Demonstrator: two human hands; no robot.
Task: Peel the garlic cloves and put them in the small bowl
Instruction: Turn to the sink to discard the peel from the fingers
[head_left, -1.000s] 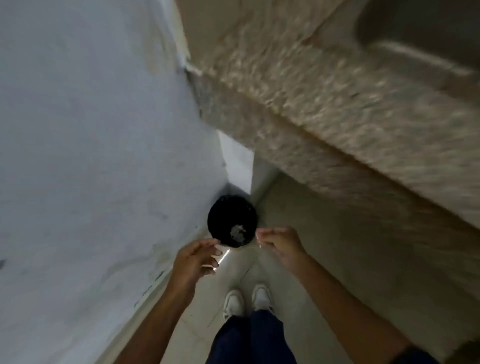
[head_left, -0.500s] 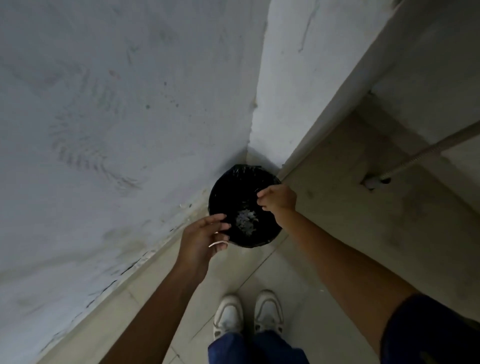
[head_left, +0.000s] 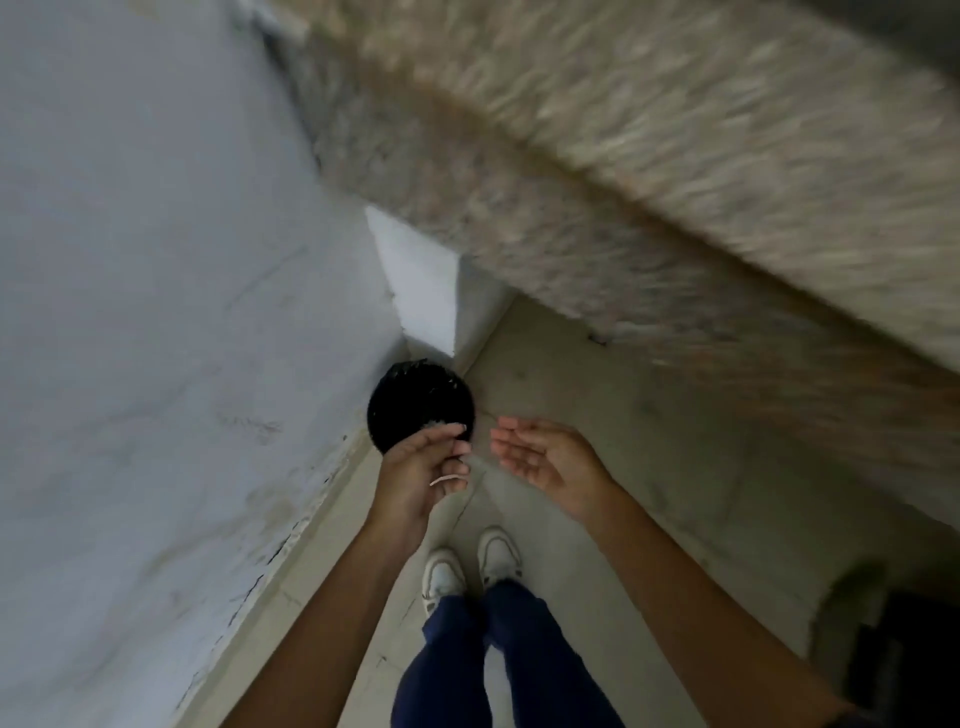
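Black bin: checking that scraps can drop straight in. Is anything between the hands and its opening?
Nothing visible does. The left hand hangs over the near rim of the black bin; the right hand is open beside it, above the floor. No lid covers the opening.

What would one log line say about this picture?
left hand: over black bin, holds pale strip | right hand: open, empty | garlic, bowl: unseen

One black bin (head_left: 415, 397) is standing at twelve o'clock from two white shoes (head_left: 470, 569), while two hands, a left hand (head_left: 421, 475) and a right hand (head_left: 545, 460), are hovering beside one speckled bench (head_left: 675, 182).
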